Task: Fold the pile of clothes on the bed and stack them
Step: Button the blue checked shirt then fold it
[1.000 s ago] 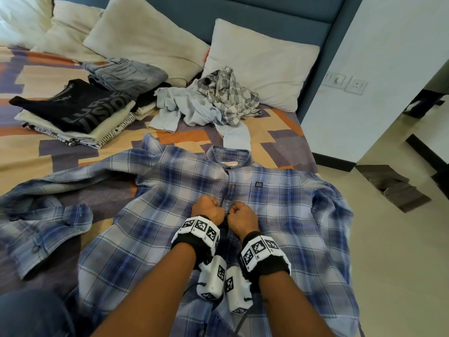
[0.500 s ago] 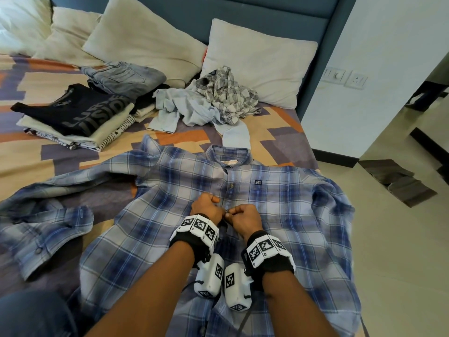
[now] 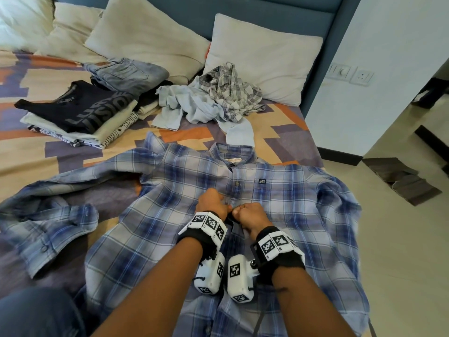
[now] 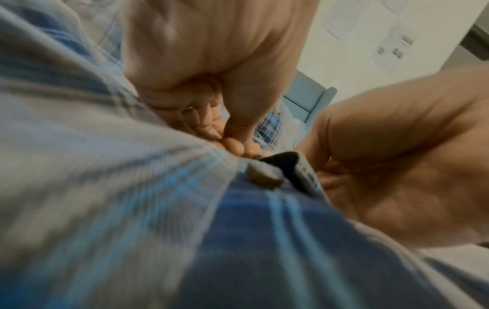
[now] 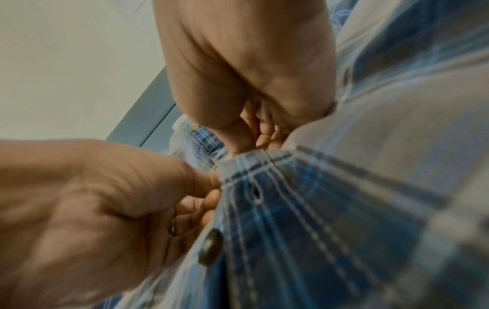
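Blue-and-white plaid button-up shirt lies spread front-up on the patterned bed. Left hand and right hand each pinch its front placket in a tight grip beside a dark button. Farther off sit a folded stack of clothes and a crumpled pile of shirts.

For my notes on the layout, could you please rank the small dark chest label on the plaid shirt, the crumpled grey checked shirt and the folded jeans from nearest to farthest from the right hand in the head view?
From the right hand:
1. Chest label, just beyond the hand on the plaid shirt.
2. Crumpled grey checked shirt, farther up the bed by the pillow.
3. Folded jeans, far up and to the left.
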A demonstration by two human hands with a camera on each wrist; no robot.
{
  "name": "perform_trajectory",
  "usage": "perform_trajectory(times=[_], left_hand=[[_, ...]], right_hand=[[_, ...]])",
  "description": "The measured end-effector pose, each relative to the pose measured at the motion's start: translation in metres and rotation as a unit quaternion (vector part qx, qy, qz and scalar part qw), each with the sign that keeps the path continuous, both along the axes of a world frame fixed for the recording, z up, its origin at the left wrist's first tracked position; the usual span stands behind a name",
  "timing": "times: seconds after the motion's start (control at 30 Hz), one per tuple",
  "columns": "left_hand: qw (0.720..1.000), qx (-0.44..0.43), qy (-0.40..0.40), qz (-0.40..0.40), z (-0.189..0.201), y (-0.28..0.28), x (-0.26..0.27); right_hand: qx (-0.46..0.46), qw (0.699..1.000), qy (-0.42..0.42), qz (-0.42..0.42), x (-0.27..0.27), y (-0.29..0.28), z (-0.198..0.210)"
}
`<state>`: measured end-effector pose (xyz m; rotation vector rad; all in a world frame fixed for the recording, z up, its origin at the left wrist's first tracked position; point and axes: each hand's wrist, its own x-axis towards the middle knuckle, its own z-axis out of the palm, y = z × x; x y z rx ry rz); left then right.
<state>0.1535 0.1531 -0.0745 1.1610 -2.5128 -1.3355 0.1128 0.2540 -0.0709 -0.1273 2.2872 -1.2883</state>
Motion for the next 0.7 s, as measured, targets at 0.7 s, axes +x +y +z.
perform_trajectory(times=[0.7], left_hand=[[0.999, -0.002, -0.031, -0.016, 0.017, 0.034, 0.086]], right_hand=[[0.19, 0.961, 0.161, 0.12, 0.092, 0.036, 0.029]])
